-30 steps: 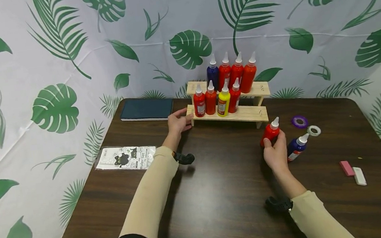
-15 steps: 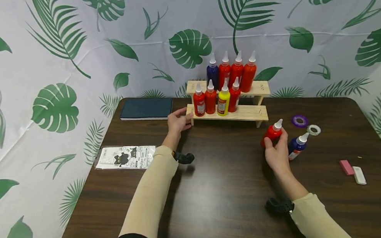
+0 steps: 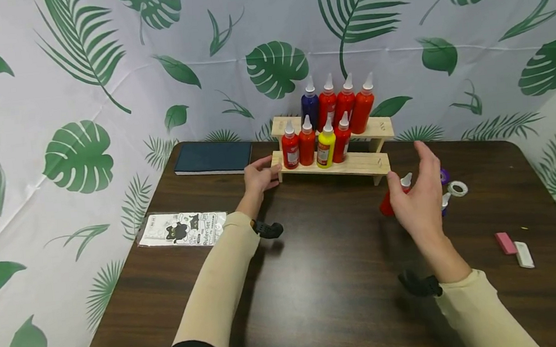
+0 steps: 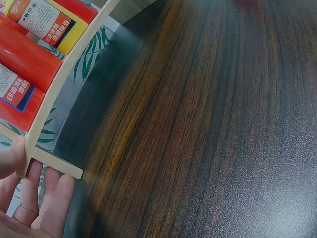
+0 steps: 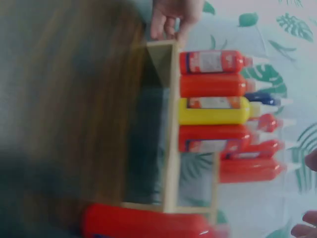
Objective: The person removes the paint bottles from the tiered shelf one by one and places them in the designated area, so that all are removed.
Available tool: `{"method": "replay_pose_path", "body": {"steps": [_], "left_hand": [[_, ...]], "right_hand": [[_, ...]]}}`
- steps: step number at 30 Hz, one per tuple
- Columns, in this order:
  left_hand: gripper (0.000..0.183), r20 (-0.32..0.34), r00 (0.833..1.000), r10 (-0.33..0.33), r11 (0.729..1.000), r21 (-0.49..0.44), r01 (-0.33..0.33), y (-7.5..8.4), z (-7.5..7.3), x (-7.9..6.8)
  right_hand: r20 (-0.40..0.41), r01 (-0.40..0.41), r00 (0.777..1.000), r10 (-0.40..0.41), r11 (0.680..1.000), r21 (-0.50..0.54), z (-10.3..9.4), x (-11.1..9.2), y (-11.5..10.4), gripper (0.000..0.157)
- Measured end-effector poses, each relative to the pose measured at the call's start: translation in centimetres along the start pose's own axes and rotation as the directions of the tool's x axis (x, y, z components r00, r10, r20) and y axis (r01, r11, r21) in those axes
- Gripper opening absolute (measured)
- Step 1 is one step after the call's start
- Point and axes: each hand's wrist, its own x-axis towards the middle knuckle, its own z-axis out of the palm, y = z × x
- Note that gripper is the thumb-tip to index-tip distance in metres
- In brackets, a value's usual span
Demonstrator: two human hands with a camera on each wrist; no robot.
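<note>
My left hand (image 3: 257,181) grips the left end of the lower tier of a two-tier wooden stand (image 3: 364,162). In the left wrist view, the thumb lies on the plank and the fingers (image 4: 54,203) curl by its leg. Red squeeze bottles, a yellow squeeze bottle (image 3: 326,150) and a dark blue squeeze bottle (image 3: 309,108) stand on the tiers. Right of the stand, a red squeeze bottle (image 3: 386,205) is on the table, partly hidden by my right hand (image 3: 422,198). That hand is raised with thumb and fingers spread, holding nothing. Behind it, another blue squeeze bottle (image 3: 444,202) is mostly hidden.
A white tape roll (image 3: 457,188) and a purple roll (image 3: 444,176) lie to the right. Nearer are a pink eraser (image 3: 506,243) and a white one (image 3: 524,254). On the left are a dark notebook (image 3: 213,157) and a packaged ruler set (image 3: 182,229).
My right hand has let go of the red squeeze bottle and moved up and slightly right, its fingers spreading. My left hand has stayed at the stand.
</note>
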Motion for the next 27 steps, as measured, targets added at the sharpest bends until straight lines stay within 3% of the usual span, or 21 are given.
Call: {"method": "replay_pose_path", "body": {"steps": [3, 6, 9, 15, 21, 27], "left_hand": [[0.041, 0.002, 1.000, -0.004, 1.000, 0.000, 0.004, 0.0, -0.1, 0.0], [0.041, 0.001, 1.000, -0.004, 1.000, 0.002, 0.004, 0.0, -0.1, 0.0], [0.041, 0.001, 1.000, -0.002, 1.000, -0.001, 0.002, 0.0, -0.1, 0.0], [0.041, 0.012, 1.000, -0.001, 1.000, -0.006, 0.001, -0.2, 0.1, 0.1], [0.041, 0.007, 1.000, 0.003, 1.000, 0.005, -0.003, -0.5, 0.1, 0.3], [0.041, 0.004, 1.000, 0.012, 1.000, 0.005, -0.012, -0.2, -0.1, 0.2]], "right_hand": [[0.018, 0.071, 0.997, -0.070, 0.996, -0.049, 0.5, 1.4, -1.3, 0.062], [0.088, 0.058, 0.995, -0.051, 0.995, -0.086, 1.8, 2.7, -2.3, 0.060], [0.189, 0.000, 0.982, 0.016, 0.996, -0.087, 3.7, 3.9, -2.5, 0.061], [0.335, -0.182, 0.926, 0.173, 0.983, -0.004, 7.8, 5.8, -0.6, 0.063], [0.338, -0.298, 0.907, 0.252, 0.950, 0.092, 10.2, 6.7, 1.4, 0.059], [0.334, -0.309, 0.910, 0.245, 0.938, 0.155, 11.2, 6.9, 2.3, 0.057]]}}
